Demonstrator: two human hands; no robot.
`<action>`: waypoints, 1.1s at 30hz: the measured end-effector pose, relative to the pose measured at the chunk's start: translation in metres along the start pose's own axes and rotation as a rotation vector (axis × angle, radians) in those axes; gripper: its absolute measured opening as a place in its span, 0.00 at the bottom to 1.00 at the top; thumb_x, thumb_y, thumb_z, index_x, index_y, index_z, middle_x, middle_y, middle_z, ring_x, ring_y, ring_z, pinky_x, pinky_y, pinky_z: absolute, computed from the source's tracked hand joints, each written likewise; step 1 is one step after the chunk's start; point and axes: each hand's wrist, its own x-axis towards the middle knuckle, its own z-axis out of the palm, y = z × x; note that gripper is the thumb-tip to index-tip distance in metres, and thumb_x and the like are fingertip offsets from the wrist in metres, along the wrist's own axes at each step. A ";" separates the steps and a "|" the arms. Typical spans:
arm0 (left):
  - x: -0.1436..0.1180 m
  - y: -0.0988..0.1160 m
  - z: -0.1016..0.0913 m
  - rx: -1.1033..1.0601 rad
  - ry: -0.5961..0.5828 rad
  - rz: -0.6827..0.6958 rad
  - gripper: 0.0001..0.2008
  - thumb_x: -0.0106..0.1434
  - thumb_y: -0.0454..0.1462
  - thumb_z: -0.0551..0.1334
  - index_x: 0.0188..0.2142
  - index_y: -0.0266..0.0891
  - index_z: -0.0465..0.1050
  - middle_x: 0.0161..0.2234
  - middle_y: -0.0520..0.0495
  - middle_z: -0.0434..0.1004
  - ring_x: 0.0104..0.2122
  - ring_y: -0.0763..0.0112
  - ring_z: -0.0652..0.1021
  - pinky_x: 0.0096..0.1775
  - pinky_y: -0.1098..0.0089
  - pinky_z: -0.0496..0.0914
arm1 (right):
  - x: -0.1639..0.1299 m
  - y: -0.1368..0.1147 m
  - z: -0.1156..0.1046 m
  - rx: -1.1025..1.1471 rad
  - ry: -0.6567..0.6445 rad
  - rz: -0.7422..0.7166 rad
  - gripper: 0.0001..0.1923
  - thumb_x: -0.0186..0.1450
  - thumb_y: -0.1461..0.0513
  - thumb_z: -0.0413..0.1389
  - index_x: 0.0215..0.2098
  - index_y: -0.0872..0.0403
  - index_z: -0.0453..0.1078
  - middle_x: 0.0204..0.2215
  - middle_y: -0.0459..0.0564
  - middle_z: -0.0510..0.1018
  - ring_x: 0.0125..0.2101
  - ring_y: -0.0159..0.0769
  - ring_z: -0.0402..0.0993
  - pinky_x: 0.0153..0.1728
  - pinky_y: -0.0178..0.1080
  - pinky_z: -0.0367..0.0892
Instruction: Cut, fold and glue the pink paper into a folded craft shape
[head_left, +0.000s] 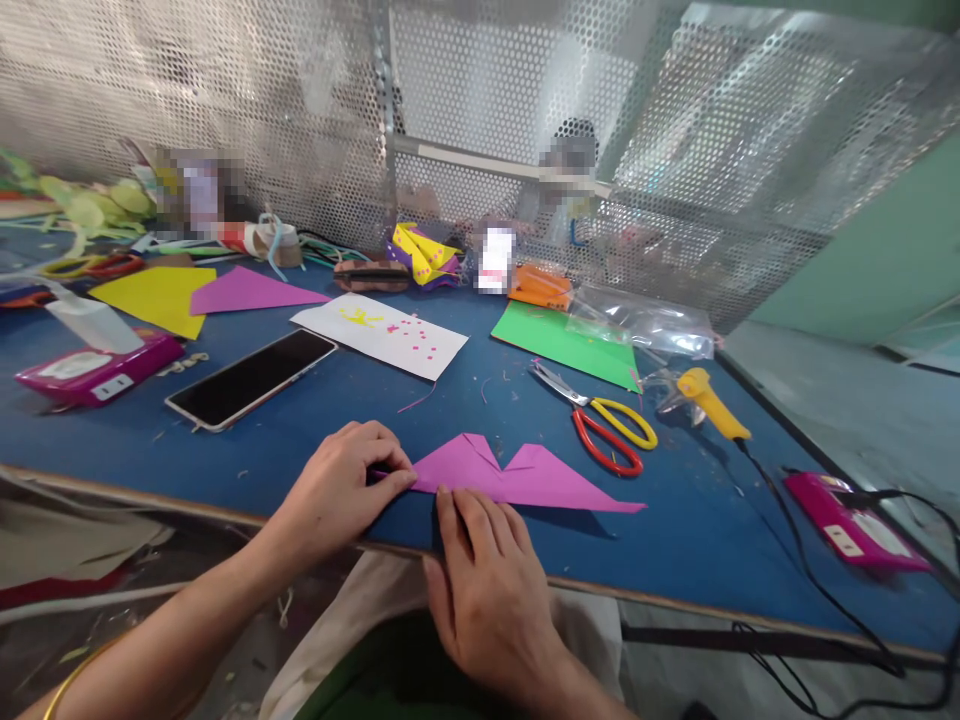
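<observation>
A folded sheet of purple paper [525, 480] lies close to the front edge of the blue table, its upper side showing two peaks with a notch between them. My left hand [349, 480] pinches the paper's left end between thumb and fingers. Against the lower edge, left of the middle, rest the fingertips of my right hand [491, 575]; its fingers are stretched out and lie close together. Beyond the paper to the right are scissors [600, 420] with one red and one yellow handle, their blades slightly apart.
Behind lie a phone [255, 378], a white sheet with small cut-outs [390, 335], green paper [566, 340] and yellow paper [161, 300]. At right are a yellow glue gun [712, 402], its black cord and a magenta power strip [855, 525]. A perforated metal screen [480, 90] stands along the back.
</observation>
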 end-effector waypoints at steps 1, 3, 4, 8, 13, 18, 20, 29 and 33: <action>0.000 0.001 0.000 -0.005 -0.002 0.002 0.10 0.59 0.43 0.60 0.26 0.45 0.77 0.34 0.51 0.76 0.38 0.63 0.73 0.44 0.61 0.63 | 0.000 0.000 0.001 -0.007 0.012 -0.005 0.25 0.72 0.59 0.45 0.60 0.66 0.68 0.52 0.60 0.77 0.51 0.47 0.70 0.55 0.45 0.60; 0.000 0.002 0.001 -0.010 0.008 0.009 0.09 0.59 0.43 0.61 0.26 0.46 0.77 0.34 0.51 0.77 0.37 0.64 0.73 0.44 0.62 0.63 | -0.001 0.001 0.002 -0.014 0.032 -0.015 0.24 0.72 0.60 0.45 0.60 0.65 0.67 0.52 0.60 0.77 0.51 0.47 0.70 0.54 0.45 0.61; -0.001 0.002 0.001 -0.012 0.016 0.016 0.09 0.59 0.44 0.62 0.26 0.46 0.77 0.34 0.51 0.77 0.37 0.64 0.73 0.44 0.62 0.63 | -0.002 0.001 0.002 -0.012 0.040 -0.017 0.24 0.72 0.60 0.45 0.60 0.65 0.67 0.52 0.60 0.77 0.51 0.47 0.70 0.54 0.45 0.62; -0.005 0.001 0.002 -0.026 0.045 0.058 0.09 0.60 0.44 0.63 0.27 0.46 0.77 0.33 0.52 0.76 0.37 0.64 0.73 0.43 0.62 0.63 | 0.001 0.004 -0.002 0.061 0.072 0.010 0.20 0.73 0.63 0.47 0.59 0.64 0.68 0.48 0.60 0.78 0.47 0.46 0.72 0.49 0.45 0.65; -0.012 0.002 0.000 -0.010 0.068 0.092 0.07 0.62 0.43 0.64 0.29 0.49 0.78 0.32 0.54 0.77 0.36 0.66 0.73 0.44 0.62 0.61 | 0.018 0.013 -0.009 0.189 0.035 0.170 0.09 0.70 0.67 0.53 0.47 0.55 0.71 0.40 0.53 0.77 0.39 0.43 0.72 0.40 0.43 0.64; -0.017 0.005 -0.002 -0.001 0.061 0.132 0.06 0.63 0.40 0.65 0.29 0.49 0.78 0.30 0.57 0.77 0.34 0.69 0.74 0.44 0.62 0.60 | 0.035 0.016 -0.008 0.232 -0.066 0.218 0.06 0.67 0.68 0.58 0.33 0.53 0.69 0.31 0.47 0.74 0.33 0.40 0.69 0.37 0.43 0.58; -0.019 0.005 -0.002 0.005 0.071 0.149 0.05 0.63 0.39 0.66 0.29 0.49 0.78 0.29 0.58 0.77 0.34 0.70 0.74 0.44 0.63 0.60 | 0.037 0.015 -0.006 0.245 -0.062 0.218 0.07 0.67 0.68 0.58 0.31 0.53 0.67 0.29 0.46 0.72 0.32 0.39 0.67 0.36 0.43 0.56; -0.021 0.004 0.000 0.009 0.111 0.265 0.05 0.63 0.38 0.67 0.29 0.47 0.77 0.30 0.59 0.78 0.34 0.71 0.75 0.44 0.63 0.60 | 0.032 0.014 -0.006 0.291 -0.059 0.210 0.08 0.69 0.69 0.54 0.32 0.53 0.69 0.30 0.45 0.72 0.32 0.37 0.66 0.38 0.43 0.55; -0.022 0.004 0.000 0.017 0.104 0.257 0.05 0.63 0.39 0.67 0.29 0.47 0.77 0.30 0.58 0.78 0.34 0.70 0.75 0.44 0.63 0.61 | 0.035 0.013 -0.006 0.298 -0.042 0.214 0.08 0.69 0.69 0.55 0.32 0.53 0.70 0.30 0.45 0.73 0.33 0.37 0.68 0.38 0.42 0.56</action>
